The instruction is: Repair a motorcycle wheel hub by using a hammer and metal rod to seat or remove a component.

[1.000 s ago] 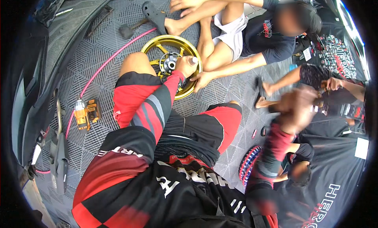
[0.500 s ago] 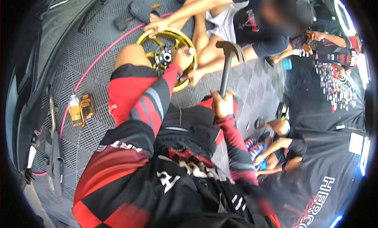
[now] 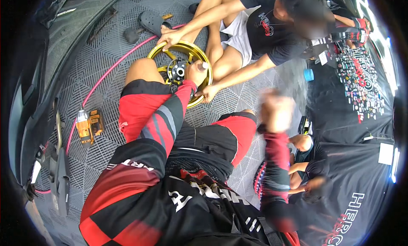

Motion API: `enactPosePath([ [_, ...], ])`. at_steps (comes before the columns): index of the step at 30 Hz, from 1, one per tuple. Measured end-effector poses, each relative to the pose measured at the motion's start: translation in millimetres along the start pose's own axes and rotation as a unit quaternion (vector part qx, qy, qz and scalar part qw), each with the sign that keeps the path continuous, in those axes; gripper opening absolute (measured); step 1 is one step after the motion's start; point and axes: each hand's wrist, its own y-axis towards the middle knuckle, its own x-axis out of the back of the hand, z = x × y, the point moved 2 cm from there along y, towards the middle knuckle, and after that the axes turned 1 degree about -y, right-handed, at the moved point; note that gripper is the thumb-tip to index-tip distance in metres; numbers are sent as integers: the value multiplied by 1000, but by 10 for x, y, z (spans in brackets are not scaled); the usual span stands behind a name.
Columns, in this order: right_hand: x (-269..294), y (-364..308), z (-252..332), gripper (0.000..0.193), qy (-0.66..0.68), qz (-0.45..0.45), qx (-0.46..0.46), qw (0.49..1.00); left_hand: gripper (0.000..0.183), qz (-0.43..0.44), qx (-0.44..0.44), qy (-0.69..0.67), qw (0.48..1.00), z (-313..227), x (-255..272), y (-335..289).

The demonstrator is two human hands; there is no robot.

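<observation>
My left hand [image 3: 194, 73] is closed around a rod-like tool [image 3: 204, 66], its pale round end sticking out above the fist. That hand is over a gold wheel rim [image 3: 207, 55] with a dark hub [image 3: 180, 72], which lies on the floor between my knees and another person. What the tool's lower end touches is hidden. To the right of the wheel, my right hand [image 3: 278, 112] is raised and smeared by motion, its fingers wrapped in a fist. The claw hammer it held half a second ago cannot be made out now. The other person's hands [image 3: 170, 38] steady the rim.
A yellow and black cordless impact wrench [image 3: 87, 127] lies on the tiled floor at left, beside a pink hose [image 3: 111, 66]. A mallet [image 3: 132, 35] rests near the other person's clog [image 3: 151, 23]. Dark vehicle bodywork [image 3: 29, 97] lines the left; another person [image 3: 308, 165] crouches at right.
My right hand has swung up and to the right, blurring the hammer out of sight. My left hand and the wheel stay nearly in place. The other person's head has shifted slightly.
</observation>
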Motion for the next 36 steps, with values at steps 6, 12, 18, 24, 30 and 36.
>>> enactPosePath([
  [6, 1169, 60, -1163, 29, 209, -267, -177, 924, 22, 1, -11, -41, 999, -92, -109, 23],
  [12, -969, -350, 1239, 29, 608, 291, -594, 440, 24, -13, -42, -1, 999, -29, -70, -18],
  [18, -731, -494, 1012, 34, 599, 280, -533, 528, 22, -59, 5, -45, 997, -46, -11, -42],
  [24, -815, -546, 1005, 36, 593, 332, -523, 515, 28, 173, -127, -107, 971, -94, 194, 252],
  [30, -908, -539, 990, 37, 594, 383, -542, 455, 23, 385, 15, -103, 917, 9, 33, 243],
  [36, -85, 34, 234, 31, 330, 70, -253, 907, 20, 84, -85, -5, 993, 46, 19, 104],
])
